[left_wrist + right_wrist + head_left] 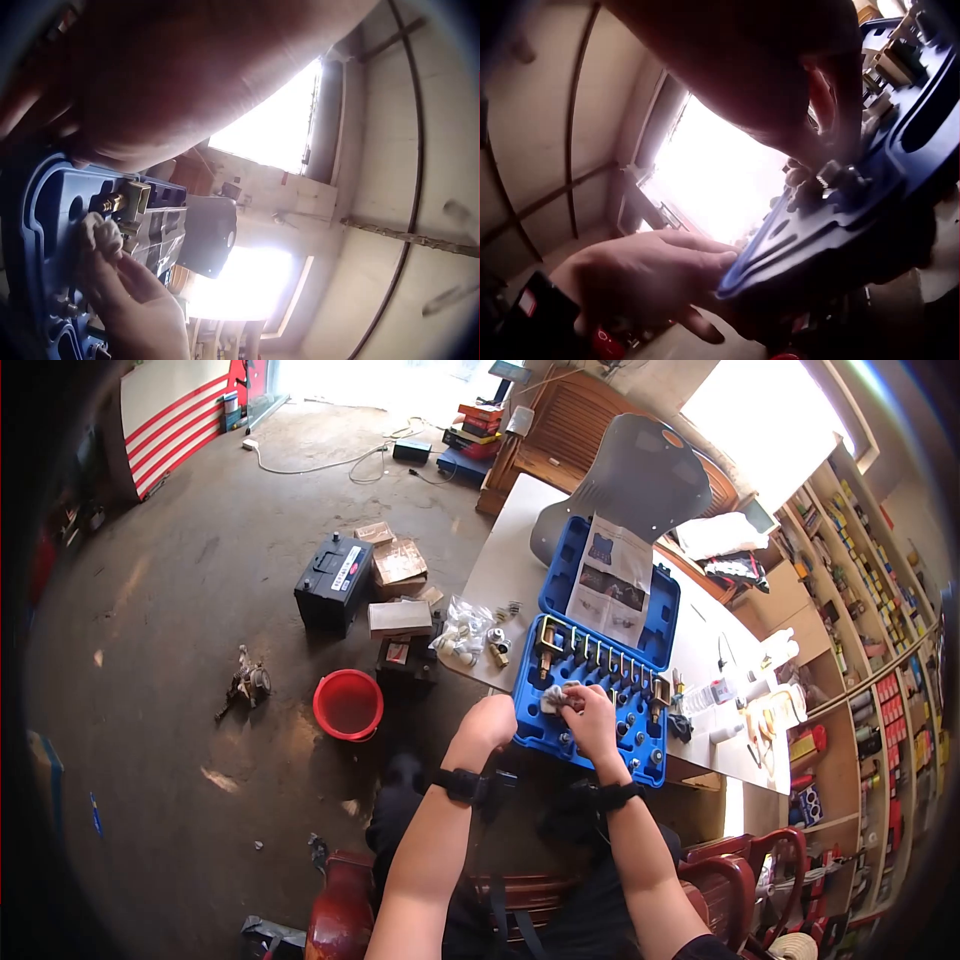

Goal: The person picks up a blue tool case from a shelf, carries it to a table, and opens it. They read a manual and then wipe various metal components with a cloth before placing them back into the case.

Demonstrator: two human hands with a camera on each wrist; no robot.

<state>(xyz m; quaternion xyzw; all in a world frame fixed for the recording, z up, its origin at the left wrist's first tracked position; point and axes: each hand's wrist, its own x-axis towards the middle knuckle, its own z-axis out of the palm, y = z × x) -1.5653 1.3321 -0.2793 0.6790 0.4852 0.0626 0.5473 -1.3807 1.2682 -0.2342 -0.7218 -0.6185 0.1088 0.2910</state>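
A blue plastic tool case (pixel 533 732) lies unfolded at the near edge of the white table, with metal fittings and a row of bracket-like pieces in its molded slots. My left hand (pixel 487 722) grips its near left corner; in the right wrist view the thumb (pixel 718 261) lies along the rim and the fingers are below. My right hand (pixel 594 722) pinches a crumpled whitish rag (pixel 103 234) over the left part of the tray, close to a brass fitting (pixel 114 203). A printed instruction sheet (pixel 612 582) leans in the raised lid.
Left of the case are a plastic bag of parts (pixel 463 632) and small metal fittings (pixel 498 648). Bottles (pixel 727 732) stand at the right. A grey chair back (pixel 625 490) rises behind the table. On the floor are a red bucket (pixel 348 705) and a black battery (pixel 333 582).
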